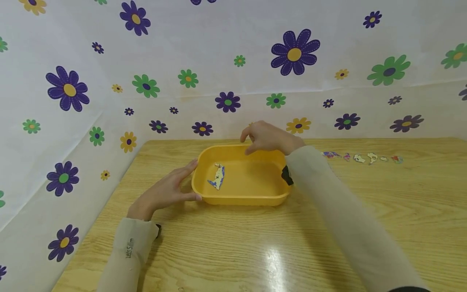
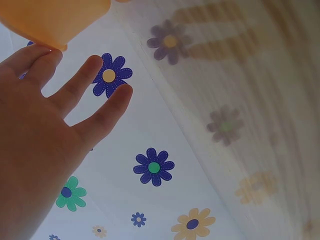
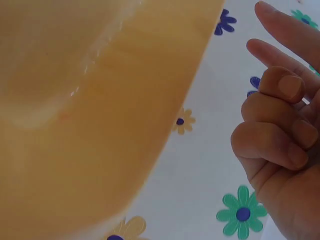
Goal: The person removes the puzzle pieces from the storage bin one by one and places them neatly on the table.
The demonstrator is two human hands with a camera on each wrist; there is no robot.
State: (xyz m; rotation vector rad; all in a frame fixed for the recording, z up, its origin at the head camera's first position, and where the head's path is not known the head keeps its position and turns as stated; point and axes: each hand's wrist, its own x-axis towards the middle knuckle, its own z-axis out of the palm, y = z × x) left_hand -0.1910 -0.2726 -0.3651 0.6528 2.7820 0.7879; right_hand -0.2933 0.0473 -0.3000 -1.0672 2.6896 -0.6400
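A shallow yellow plastic tray (image 1: 248,178) sits on the wooden table. Near its left end, inside, lies a flat irregular cutout (image 1: 218,177) in cream and blue. My left hand (image 1: 166,190) rests against the tray's left end, fingers straight and spread, thumb by the near corner. In the left wrist view, fingertips of the left hand (image 2: 55,105) touch the tray's edge. Over the tray's back rim hovers my right hand (image 1: 268,138), holding nothing. The right wrist view shows the right hand (image 3: 280,120) with thumb and index finger extended apart and the other fingers curled.
Several small flat coloured cutouts, among them a white one (image 1: 359,158) and a red-and-blue one (image 1: 397,159), lie in a row at the table's back right. Behind and left of the wooden table (image 1: 233,239) hangs white flowered cloth (image 1: 211,36).
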